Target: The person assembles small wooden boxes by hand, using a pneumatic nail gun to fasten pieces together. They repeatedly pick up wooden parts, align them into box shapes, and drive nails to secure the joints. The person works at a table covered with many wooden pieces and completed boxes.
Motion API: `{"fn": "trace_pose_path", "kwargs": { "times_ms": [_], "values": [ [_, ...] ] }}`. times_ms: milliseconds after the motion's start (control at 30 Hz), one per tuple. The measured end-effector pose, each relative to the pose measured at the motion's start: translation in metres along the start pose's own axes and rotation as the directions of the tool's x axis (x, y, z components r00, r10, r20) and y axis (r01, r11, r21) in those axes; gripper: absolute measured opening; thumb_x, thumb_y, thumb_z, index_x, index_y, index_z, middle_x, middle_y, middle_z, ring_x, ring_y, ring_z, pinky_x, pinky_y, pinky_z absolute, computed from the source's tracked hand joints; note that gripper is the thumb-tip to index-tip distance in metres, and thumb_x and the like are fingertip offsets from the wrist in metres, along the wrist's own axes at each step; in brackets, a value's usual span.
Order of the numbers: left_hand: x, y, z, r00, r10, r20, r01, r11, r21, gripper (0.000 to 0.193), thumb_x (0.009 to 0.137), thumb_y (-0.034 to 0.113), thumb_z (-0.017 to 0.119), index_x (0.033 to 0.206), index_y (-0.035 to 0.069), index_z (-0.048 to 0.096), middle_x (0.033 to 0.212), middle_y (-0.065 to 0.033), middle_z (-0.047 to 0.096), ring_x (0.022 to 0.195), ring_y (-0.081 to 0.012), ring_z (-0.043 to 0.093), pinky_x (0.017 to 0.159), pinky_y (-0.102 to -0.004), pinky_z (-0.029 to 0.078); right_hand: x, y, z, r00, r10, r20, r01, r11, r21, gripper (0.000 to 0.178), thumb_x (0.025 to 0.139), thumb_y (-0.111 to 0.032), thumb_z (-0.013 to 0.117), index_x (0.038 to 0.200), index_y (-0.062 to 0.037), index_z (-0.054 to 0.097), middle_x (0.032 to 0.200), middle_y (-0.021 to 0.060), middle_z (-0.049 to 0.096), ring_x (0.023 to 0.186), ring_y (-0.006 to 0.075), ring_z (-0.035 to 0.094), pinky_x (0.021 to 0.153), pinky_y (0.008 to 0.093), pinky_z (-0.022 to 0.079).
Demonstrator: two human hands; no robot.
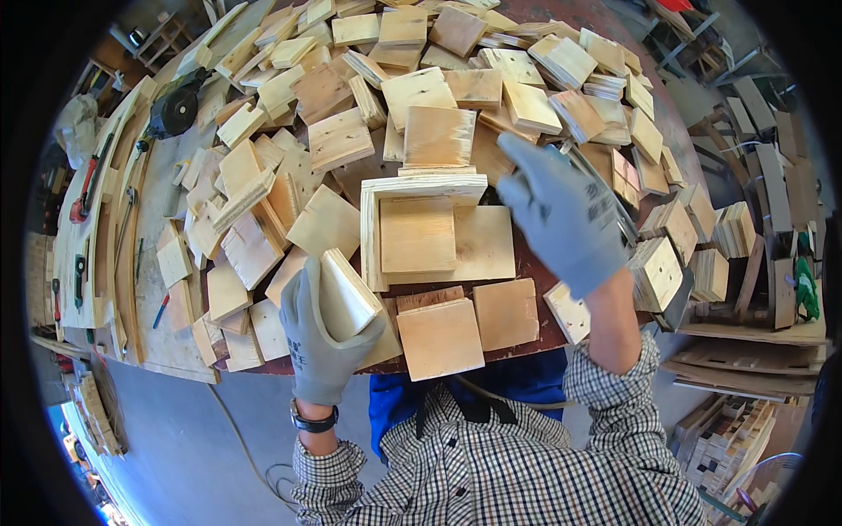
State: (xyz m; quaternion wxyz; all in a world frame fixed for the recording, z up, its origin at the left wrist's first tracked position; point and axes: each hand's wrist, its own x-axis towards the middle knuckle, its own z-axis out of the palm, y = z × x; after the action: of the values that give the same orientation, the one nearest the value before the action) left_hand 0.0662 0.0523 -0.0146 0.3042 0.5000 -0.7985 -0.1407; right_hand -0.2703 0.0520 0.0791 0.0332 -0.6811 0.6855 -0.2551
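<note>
Head: hands (326, 342) (561, 210) amid crowded blocks (440, 340); left by table edge (528, 348)

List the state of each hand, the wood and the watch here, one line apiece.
Left hand: gloved, curled around a plywood block.
Right hand: gloved, fingers extended, any grip unclear.
Plywood corner: two pieces set at right angles.
Wooden squares: heaped loosely, many tilted.
Wristwatch: strapped on the left wrist.
</note>
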Motion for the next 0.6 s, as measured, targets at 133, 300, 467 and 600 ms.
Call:
{"fn": "trace_pose_path", "kwargs": {
  "times_ms": [133, 300, 467, 600],
  "values": [
    [0.001, -0.002, 0.002, 1.000, -0.013, -0.008, 0.013, 1.000, -0.010, 0.103, 0.070, 0.025, 0.092, 0.159, 0.003, 0.044, 0.142, -0.0179, 0.051, 0.130, -0.0372, 0.052, 0.112, -0.0496, 0.047, 0.032, 0.023, -0.021, 0.991, -0.071, -0.114, 0.046, 0.978, -0.205, 0.040, 0.105, -0.028, 0.067, 0.142, -0.0121, 0.067, 0.098, 0.0151, 0.078, 0.087, 0.0300, 0.076, 0.081, 0.0394, 0.060],
    [-0.001, -0.004, 0.005, 1.000, -0.032, -0.001, 0.032, 0.999, -0.008, 0.106, 0.071, 0.028, 0.093, 0.160, 0.003, 0.042, 0.145, -0.0182, 0.050, 0.134, -0.0379, 0.050, 0.114, -0.0504, 0.045, 0.087, 0.039, -0.033, 0.998, 0.050, -0.024, -0.053, 0.979, -0.197, 0.042, 0.107, -0.040, 0.057, 0.138, -0.0131, 0.067, 0.118, 0.0201, 0.076, 0.110, 0.0399, 0.073, 0.096, 0.0510, 0.058],
    [-0.004, -0.002, 0.003, 1.000, -0.030, 0.010, 0.030, 0.999, -0.010, 0.108, 0.069, 0.027, 0.094, 0.161, 0.002, 0.041, 0.149, -0.0197, 0.051, 0.137, -0.0393, 0.049, 0.117, -0.0520, 0.043, 0.109, 0.042, -0.021, 1.000, -0.001, -0.010, -0.001, 0.976, -0.216, 0.041, 0.105, -0.041, 0.059, 0.132, -0.0119, 0.069, 0.119, 0.0207, 0.076, 0.110, 0.0410, 0.073, 0.094, 0.0529, 0.057],
    [-0.006, -0.002, 0.002, 0.999, -0.033, 0.037, 0.033, 0.999, -0.010, 0.110, 0.067, 0.028, 0.094, 0.160, 0.001, 0.042, 0.150, -0.0208, 0.051, 0.138, -0.0405, 0.048, 0.117, -0.0528, 0.042, 0.140, 0.054, -0.011, 1.000, -0.007, 0.000, 0.006, 0.983, -0.181, 0.039, 0.103, -0.039, 0.059, 0.130, -0.0126, 0.069, 0.119, 0.0206, 0.076, 0.111, 0.0413, 0.072, 0.094, 0.0529, 0.057]
  ]
}}
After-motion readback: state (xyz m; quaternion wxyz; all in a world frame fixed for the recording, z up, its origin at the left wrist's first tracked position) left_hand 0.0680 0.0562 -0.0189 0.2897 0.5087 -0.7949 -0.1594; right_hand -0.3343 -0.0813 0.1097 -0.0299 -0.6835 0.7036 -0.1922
